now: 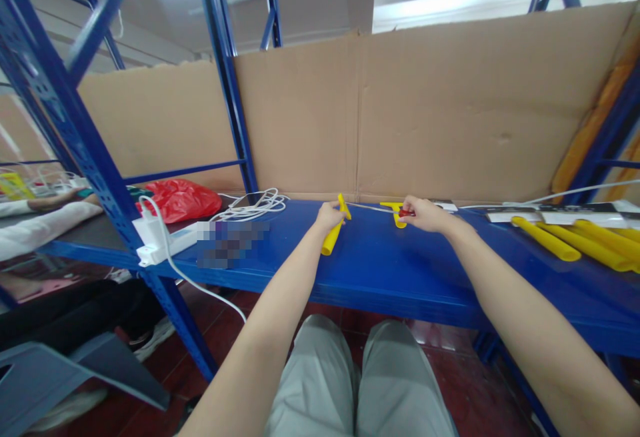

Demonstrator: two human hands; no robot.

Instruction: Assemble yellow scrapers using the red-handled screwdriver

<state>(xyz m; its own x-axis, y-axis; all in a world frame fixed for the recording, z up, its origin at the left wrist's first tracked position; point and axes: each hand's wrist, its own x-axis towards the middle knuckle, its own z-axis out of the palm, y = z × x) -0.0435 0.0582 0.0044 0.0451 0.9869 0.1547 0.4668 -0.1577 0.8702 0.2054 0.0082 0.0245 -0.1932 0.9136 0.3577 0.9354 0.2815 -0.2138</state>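
My left hand (pixel 330 215) is closed around a yellow T-shaped piece (pixel 330 240), a tube with a short crossbar at its far end. The tube slants down toward the front of the blue shelf. My right hand (pixel 421 214) grips the red handle of what looks like a screwdriver (pixel 407 213). Its thin, pale shaft appears to stretch left toward the crossbar; whether the tip touches it I cannot tell. Just behind the right fingers lies a second yellow T-shaped piece (pixel 399 221), partly hidden by the hand and the handle.
Several yellow tubes (pixel 547 239) lie at the right on the blue shelf (pixel 380 277). On the left are a red plastic bag (pixel 181 200), a coiled white cable (pixel 260 205) and a white power strip (pixel 173 243). Cardboard (pixel 450 110) walls the back. Another person's sleeve (pixel 50 229) shows far left.
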